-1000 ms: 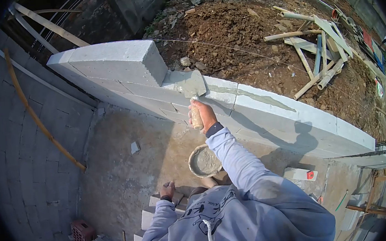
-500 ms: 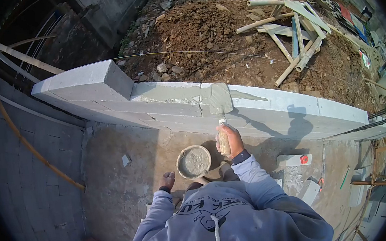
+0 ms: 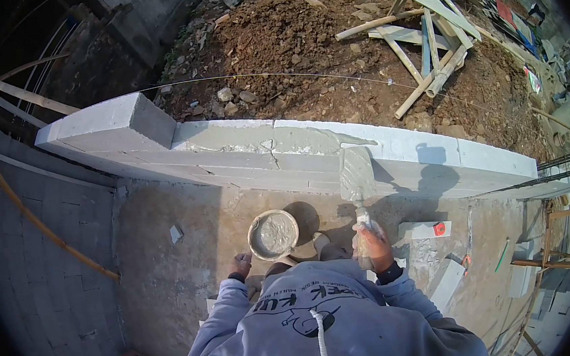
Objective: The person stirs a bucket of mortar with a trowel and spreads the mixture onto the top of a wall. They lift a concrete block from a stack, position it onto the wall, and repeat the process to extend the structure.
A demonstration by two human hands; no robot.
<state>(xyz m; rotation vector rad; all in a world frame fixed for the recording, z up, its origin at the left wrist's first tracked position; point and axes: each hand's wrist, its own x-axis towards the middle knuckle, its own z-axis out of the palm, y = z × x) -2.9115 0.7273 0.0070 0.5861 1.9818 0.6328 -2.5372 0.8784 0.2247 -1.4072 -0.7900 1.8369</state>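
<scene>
Plainly, the trowel (image 3: 356, 175) points lengthwise from the body (image 3: 351, 311) toward the wall (image 3: 264, 167).

Bucket (image 3: 251, 242) on floor (image 3: 171, 276), before wall (image 3: 230, 172); mortar (image 3: 302, 140) on wall; soil (image 3: 273, 36) behind wall, poles (image 3: 413, 97) on soil.

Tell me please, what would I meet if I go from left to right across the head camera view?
Curved pole, pale fragment, mortar bucket, trowel, pale block with a red object on it, thin green strip.

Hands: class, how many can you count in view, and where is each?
2: the left hand near the bucket, the right hand gripping the trowel.
</scene>
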